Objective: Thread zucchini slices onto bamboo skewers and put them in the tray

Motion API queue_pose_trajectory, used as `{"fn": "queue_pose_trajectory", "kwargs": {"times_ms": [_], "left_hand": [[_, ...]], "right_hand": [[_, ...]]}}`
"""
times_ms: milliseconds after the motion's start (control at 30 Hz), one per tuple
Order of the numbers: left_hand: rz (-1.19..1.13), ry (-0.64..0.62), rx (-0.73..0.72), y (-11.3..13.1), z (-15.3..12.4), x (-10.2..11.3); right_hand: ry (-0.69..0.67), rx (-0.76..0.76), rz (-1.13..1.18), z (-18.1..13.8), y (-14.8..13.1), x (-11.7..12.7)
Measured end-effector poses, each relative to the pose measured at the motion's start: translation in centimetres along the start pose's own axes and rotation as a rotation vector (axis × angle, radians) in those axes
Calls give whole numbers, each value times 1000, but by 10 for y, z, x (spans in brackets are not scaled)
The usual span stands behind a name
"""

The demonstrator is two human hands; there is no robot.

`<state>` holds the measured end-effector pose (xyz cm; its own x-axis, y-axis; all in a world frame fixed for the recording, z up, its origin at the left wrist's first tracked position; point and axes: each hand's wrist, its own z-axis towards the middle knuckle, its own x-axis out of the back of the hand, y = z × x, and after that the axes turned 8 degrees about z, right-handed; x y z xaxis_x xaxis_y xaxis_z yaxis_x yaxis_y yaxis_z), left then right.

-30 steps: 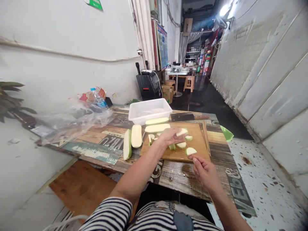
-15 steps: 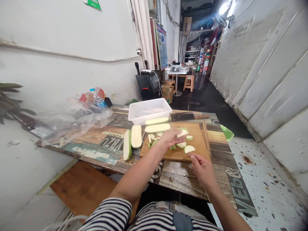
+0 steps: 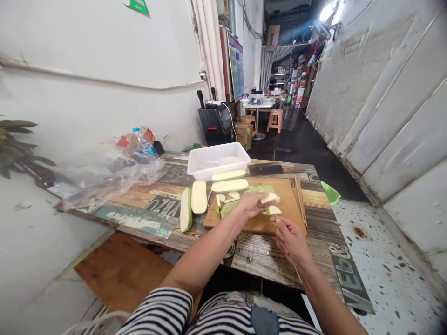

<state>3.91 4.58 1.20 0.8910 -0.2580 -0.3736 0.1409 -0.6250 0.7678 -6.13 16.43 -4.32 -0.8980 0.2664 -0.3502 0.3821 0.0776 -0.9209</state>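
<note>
My left hand [image 3: 253,205] is over the cutting board [image 3: 256,226], its fingers closed around a half-moon zucchini slice [image 3: 268,198]. Just to the right, my right hand [image 3: 291,238] pinches a thin wooden skewer [image 3: 298,272], whose rear end runs back along the wrist. Close to the right fingertips is another pale zucchini slice [image 3: 274,211]; I cannot tell whether the skewer pierces it. More cut zucchini pieces [image 3: 228,205] lie on the board, partly behind my left forearm. Several wooden skewers [image 3: 300,200] lie along the board's right edge.
Behind the board are zucchini halves [image 3: 229,186], a white plastic tub [image 3: 219,160] and a knife [image 3: 270,169]. Two more zucchini halves [image 3: 199,197] lie at the board's left. Plastic bags [image 3: 115,174] and a water bottle [image 3: 146,145] occupy the table's left end.
My right hand has moved slightly up and closer to my left hand. The slice near its fingertips is now farther back on the board side. The view has shifted a little.
</note>
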Motion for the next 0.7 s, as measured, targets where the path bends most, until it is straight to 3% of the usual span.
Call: {"fn": "queue_pose_trajectory", "kwargs": {"times_ms": [200, 300, 500, 700], "left_hand": [[19, 4, -43, -7, -2, -3], [6, 36, -65, -13, -3, -5], [-37, -114, -87, -32, -4, -5], [-115, 13, -64, -50, -6, -10]], "right_hand": [[114, 314, -478, 4, -3, 8], [119, 393, -611, 6, -6, 10], [123, 369, -543, 10, -4, 9], [81, 338, -553, -1, 7, 12]]}}
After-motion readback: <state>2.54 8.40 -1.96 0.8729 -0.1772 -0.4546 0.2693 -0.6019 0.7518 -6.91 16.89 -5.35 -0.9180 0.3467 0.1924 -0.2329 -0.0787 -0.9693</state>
